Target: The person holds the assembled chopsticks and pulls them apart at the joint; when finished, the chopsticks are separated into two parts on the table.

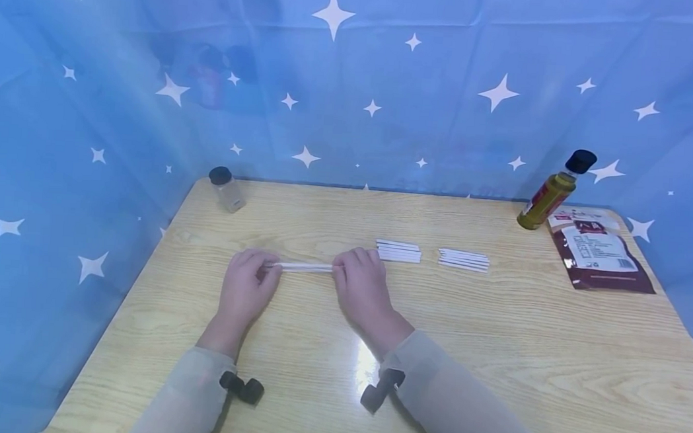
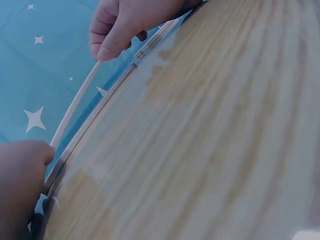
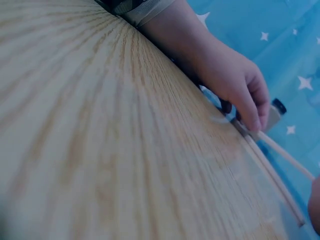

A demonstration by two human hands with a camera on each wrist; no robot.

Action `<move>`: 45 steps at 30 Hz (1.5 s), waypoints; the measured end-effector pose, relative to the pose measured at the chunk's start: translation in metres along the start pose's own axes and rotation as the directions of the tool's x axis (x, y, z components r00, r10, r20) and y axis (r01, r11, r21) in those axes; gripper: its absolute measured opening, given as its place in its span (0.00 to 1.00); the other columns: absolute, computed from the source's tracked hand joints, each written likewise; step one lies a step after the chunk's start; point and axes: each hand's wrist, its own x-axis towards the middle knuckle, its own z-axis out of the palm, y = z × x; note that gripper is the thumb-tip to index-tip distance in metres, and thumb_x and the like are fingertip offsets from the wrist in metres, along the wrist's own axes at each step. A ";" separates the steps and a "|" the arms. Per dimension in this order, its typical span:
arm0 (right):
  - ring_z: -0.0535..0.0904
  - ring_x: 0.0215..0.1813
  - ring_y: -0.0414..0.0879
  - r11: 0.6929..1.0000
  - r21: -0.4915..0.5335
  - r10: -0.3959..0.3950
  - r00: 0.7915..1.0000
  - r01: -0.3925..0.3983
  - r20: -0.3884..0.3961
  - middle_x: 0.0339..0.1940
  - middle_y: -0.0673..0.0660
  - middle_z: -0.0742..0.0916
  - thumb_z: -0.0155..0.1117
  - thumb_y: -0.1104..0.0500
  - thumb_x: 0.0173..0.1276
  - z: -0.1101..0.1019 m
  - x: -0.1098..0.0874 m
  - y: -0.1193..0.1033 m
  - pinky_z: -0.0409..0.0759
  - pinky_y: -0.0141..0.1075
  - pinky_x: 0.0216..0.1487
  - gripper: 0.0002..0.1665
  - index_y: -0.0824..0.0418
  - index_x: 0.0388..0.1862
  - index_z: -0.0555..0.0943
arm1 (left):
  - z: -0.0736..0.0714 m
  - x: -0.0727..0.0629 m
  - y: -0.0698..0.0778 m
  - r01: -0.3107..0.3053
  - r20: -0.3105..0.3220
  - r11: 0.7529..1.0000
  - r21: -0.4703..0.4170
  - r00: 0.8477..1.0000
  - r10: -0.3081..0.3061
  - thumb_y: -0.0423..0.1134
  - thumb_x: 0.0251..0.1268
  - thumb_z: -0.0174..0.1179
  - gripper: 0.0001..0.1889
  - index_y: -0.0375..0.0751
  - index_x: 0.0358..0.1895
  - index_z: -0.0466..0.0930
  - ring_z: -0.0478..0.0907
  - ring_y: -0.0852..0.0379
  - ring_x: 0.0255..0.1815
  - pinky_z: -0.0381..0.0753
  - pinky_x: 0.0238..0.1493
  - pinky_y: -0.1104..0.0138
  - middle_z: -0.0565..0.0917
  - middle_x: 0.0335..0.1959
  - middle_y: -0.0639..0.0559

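1. Left hand [image 1: 247, 290]: fingers curled, pinching the left end of a thin white stick [image 1: 306, 267].
2. Right hand [image 1: 361, 285]: fingers curled, pinching the right end of the same stick. Confirmed in the left wrist view: thumb and forefinger of the right hand [image 2: 125, 25] closed on the tip of the stick [image 2: 75, 107].
3. Location of the stick: held level between both hands, just above the table [image 1: 493, 358], near its middle and slightly toward the left side.
4. Handling, judged from appearance: slender, very light, probably paper or thin plastic. Stiff enough to span the gap between the hands with only a faint bow. Likely to kink or crush under a hard pinch. Smooth surface; liable to roll if set down loose.
5. Recommended hold: at both ends with fingertips, light pressure, no twisting. Mid-span grip with one hand also feasible, given the low weight.
6. Just beside the right hand, farther back: first stack of white sticks [image 1: 398, 251], lying flat. Near it, to the right: second stack of white sticks [image 1: 463, 260], also flat, apart from the first.
7. Far left corner of the table: small clear jar with black lid [image 1: 226, 188], upright.
8. Far right: yellow bottle with black cap [image 1: 553, 191], upright; beside it, a dark red packet [image 1: 599, 248] lying flat.
9. Surround: blue star-patterned cloth [image 1: 390, 80] on three sides.
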 end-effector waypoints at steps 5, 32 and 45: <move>0.71 0.57 0.47 0.999 0.034 -0.009 1.000 0.010 -0.027 0.47 0.46 0.83 0.55 0.54 0.85 0.000 -0.001 0.002 0.67 0.46 0.69 0.09 0.54 0.49 0.82 | 0.001 -0.001 0.001 0.006 -0.007 1.000 -0.027 1.000 -0.006 0.41 0.74 0.68 0.09 0.41 0.49 0.88 0.76 0.55 0.46 0.81 0.45 0.59 0.85 0.48 0.52; 0.73 0.55 0.43 0.982 0.184 -0.035 0.998 0.043 -0.043 0.48 0.42 0.86 0.57 0.52 0.84 -0.018 -0.025 0.030 0.76 0.44 0.62 0.10 0.52 0.49 0.84 | 0.006 0.000 0.000 -0.170 0.068 0.985 0.021 0.983 0.168 0.49 0.70 0.73 0.10 0.48 0.40 0.85 0.76 0.53 0.46 0.73 0.61 0.51 0.84 0.40 0.56; 0.77 0.60 0.45 0.982 0.144 -0.108 0.990 0.121 -0.093 0.51 0.44 0.89 0.70 0.54 0.76 -0.041 -0.040 0.051 0.76 0.47 0.66 0.10 0.54 0.52 0.89 | 0.023 -0.001 0.022 -0.298 0.054 0.955 0.014 0.954 0.296 0.49 0.66 0.76 0.13 0.44 0.35 0.85 0.79 0.51 0.41 0.78 0.52 0.53 0.85 0.34 0.54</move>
